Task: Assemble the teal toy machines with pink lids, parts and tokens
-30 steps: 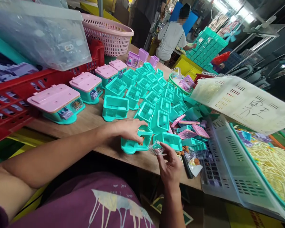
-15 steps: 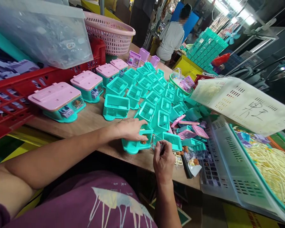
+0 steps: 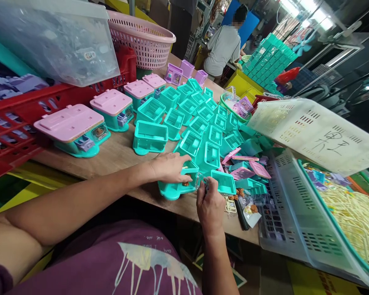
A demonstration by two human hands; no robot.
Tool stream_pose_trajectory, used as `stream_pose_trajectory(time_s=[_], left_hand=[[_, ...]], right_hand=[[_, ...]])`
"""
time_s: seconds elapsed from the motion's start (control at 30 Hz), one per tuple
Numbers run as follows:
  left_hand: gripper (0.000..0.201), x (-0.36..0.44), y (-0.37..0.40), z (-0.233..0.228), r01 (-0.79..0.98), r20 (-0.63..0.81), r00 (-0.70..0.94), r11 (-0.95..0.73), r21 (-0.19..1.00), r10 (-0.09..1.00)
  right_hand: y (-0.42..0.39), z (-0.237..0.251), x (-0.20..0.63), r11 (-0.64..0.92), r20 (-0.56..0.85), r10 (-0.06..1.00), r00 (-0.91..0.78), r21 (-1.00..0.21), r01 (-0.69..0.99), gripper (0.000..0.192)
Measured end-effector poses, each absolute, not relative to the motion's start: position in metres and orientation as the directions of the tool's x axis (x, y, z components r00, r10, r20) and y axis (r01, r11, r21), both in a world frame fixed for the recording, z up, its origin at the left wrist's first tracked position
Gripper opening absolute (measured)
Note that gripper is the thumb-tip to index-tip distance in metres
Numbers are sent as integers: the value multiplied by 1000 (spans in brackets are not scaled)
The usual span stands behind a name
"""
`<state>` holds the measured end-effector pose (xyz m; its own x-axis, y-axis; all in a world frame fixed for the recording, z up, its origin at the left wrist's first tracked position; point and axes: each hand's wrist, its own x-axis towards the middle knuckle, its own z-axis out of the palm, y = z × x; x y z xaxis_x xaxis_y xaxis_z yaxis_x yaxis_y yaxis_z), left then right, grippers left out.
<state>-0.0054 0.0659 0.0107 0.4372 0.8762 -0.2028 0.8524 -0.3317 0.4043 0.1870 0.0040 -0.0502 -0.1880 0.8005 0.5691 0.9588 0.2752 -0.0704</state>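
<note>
My left hand (image 3: 171, 167) rests over a teal plastic box (image 3: 169, 191) at the table's near edge and grips it, fingers over the top. Its thumb reaches to a small brown piece (image 3: 186, 183) at the box's side. Between the thumb and fingers of my right hand (image 3: 209, 205) is a small clear plastic piece (image 3: 199, 180), close by the right end of that box. Whether the two touch, I cannot tell. Just behind the right hand lies another teal box (image 3: 224, 183), open side up.
Rows of open teal boxes (image 3: 198, 125) spread across the table. Pink-lidded boxes (image 3: 72, 125) line up on the left beside a red crate (image 3: 58, 96). To the right stand a translucent crate (image 3: 295, 200) and a bin of cream-coloured parts (image 3: 350, 221). A person (image 3: 223, 49) works farther back.
My right hand has shifted slightly up and left, bringing the clear piece closer to the box's end. The left hand and the box stay nearly in place.
</note>
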Motion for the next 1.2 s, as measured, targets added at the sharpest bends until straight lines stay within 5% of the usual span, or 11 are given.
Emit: stream_pose_trajectory(time_s=[0.17, 0.43, 0.57, 0.87, 1.2], left_hand=[[74, -6, 68, 9, 845, -195, 448, -342, 411, 873], [73, -8, 75, 8, 828, -216, 470, -342, 445, 856], [73, -7, 72, 4, 799, -162, 520, -411, 438, 839], [76, -10, 75, 9, 814, -214, 470, -327, 479, 856], [75, -6, 72, 5, 815, -194, 460, -325, 480, 867]], right_hand=[[6, -44, 182, 298, 490, 833, -257, -6, 955, 25], [18, -31, 190, 340, 277, 917, -286, -171, 925, 24], [21, -40, 191, 324, 148, 940, -308, -99, 941, 23], [6, -48, 191, 300, 468, 875, -123, -326, 896, 24], [8, -43, 190, 365, 407, 883, -233, -283, 887, 22]])
